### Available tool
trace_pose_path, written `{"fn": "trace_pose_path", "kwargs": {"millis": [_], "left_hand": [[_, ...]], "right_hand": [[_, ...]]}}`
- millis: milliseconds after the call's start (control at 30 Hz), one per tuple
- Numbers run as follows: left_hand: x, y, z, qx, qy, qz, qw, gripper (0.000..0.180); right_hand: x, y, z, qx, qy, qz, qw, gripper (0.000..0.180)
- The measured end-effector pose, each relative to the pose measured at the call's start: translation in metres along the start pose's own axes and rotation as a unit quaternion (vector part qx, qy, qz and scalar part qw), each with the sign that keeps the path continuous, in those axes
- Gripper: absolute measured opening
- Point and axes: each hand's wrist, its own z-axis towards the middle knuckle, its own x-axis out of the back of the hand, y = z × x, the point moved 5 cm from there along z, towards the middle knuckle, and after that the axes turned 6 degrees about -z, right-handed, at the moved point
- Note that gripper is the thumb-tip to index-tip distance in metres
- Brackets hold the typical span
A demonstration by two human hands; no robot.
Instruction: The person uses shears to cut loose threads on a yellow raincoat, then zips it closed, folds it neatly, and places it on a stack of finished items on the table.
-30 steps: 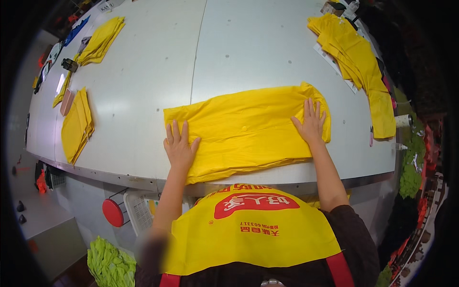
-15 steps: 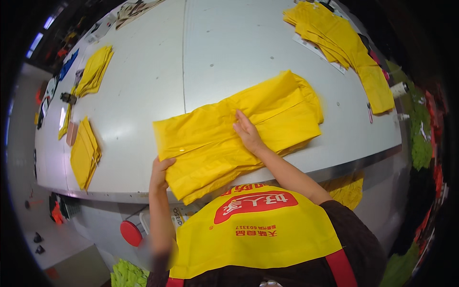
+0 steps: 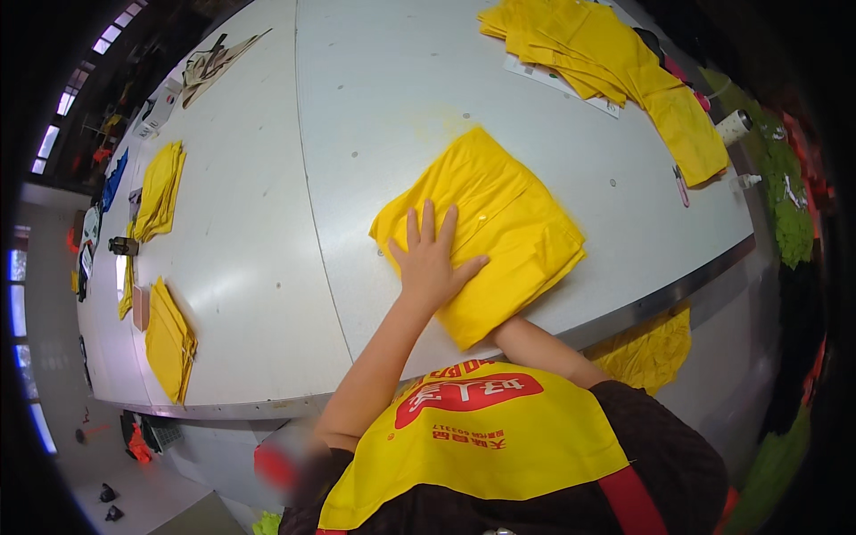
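A folded yellow cloth point(image 3: 508, 214) lies as a thick, roughly square bundle near the table's front edge, turned cornerwise to me. My left hand point(image 3: 428, 267) rests palm down on its left part, fingers spread and thumb pointing right. From the lower right my right forearm point(image 3: 544, 352) reaches in below the bundle's near edge. The cloth hides my right hand and its fingers, so I cannot see whether they grip it. Light creases run over the upper face of the bundle.
The pale table point(image 3: 241, 267) has a dark front edge. A stack of yellow cloth pieces point(image 3: 588, 45) lies at the far right, near pink-handled snips point(image 3: 681, 185) and a thread cone point(image 3: 735, 127). At the left are folded yellow pieces point(image 3: 168, 343) and a dark bottle point(image 3: 123, 245).
The long yellow bundle is now folded over into a shorter, squarer one. My left hand has moved from its left end onto its top; my right hand has gone from the top to underneath.
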Motion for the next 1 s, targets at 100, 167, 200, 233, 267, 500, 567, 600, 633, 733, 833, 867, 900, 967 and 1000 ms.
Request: {"fn": "trace_pose_path", "kwargs": {"millis": [100, 167, 200, 233, 267, 500, 567, 600, 633, 733, 833, 867, 900, 967, 1000], "left_hand": [[-0.034, -0.023, 0.005, 0.073, -0.086, -0.004, 0.994, 0.087], [-0.037, -0.026, 0.011, 0.090, -0.111, -0.011, 0.990, 0.088], [-0.036, -0.026, 0.011, 0.086, -0.112, -0.003, 0.990, 0.088], [-0.038, -0.024, 0.009, 0.082, -0.115, 0.001, 0.990, 0.087], [-0.039, -0.023, 0.007, 0.077, -0.119, 0.006, 0.990, 0.087], [-0.054, -0.035, -0.003, 0.057, -0.062, -0.016, 0.996, 0.085], [-0.054, -0.034, -0.010, 0.058, -0.043, 0.005, 0.997, 0.085], [-0.053, -0.030, -0.007, 0.052, -0.026, 0.012, 0.998, 0.085], [-0.050, -0.026, -0.007, 0.046, -0.016, 0.007, 0.999, 0.085], [-0.043, -0.024, -0.011, 0.024, -0.007, -0.022, 0.999, 0.085], [-0.033, -0.021, -0.027, 0.005, -0.026, -0.061, 0.998, 0.084], [-0.031, -0.013, -0.036, -0.006, -0.040, -0.081, 0.996, 0.084], [-0.025, -0.003, -0.048, -0.021, -0.043, -0.086, 0.995, 0.082], [-0.015, 0.015, -0.077, -0.045, -0.050, -0.094, 0.993, 0.078], [-0.012, 0.023, -0.093, -0.056, -0.025, -0.049, 0.997, 0.075]], "right_hand": [[-0.001, 0.003, 0.003, 0.000, 0.004, 0.010, 1.000, 0.050], [-0.001, 0.002, 0.005, 0.001, 0.006, 0.009, 1.000, 0.049], [-0.003, 0.003, 0.002, 0.001, 0.007, 0.010, 1.000, 0.048], [-0.001, 0.003, 0.000, 0.001, 0.011, 0.008, 1.000, 0.048], [0.000, 0.002, -0.001, 0.001, 0.013, 0.005, 1.000, 0.047], [0.052, -0.041, -0.088, -0.022, 0.124, -0.174, 0.977, 0.044], [0.079, -0.072, -0.133, -0.182, 0.052, -0.364, 0.912, 0.024], [0.085, -0.093, -0.147, -0.119, 0.156, -0.367, 0.909, 0.026], [0.110, -0.101, -0.153, -0.094, 0.197, -0.380, 0.899, 0.038], [0.113, -0.103, -0.140, -0.127, 0.255, -0.211, 0.935, 0.066], [0.086, -0.102, -0.107, -0.134, 0.218, -0.111, 0.960, 0.061], [0.092, -0.096, -0.097, -0.144, 0.195, -0.066, 0.968, 0.056], [0.094, -0.091, -0.089, -0.152, 0.171, -0.021, 0.973, 0.051], [0.081, -0.076, -0.079, -0.187, 0.152, 0.135, 0.961, 0.041], [0.076, -0.068, -0.081, -0.206, 0.166, 0.143, 0.954, 0.040]]}}
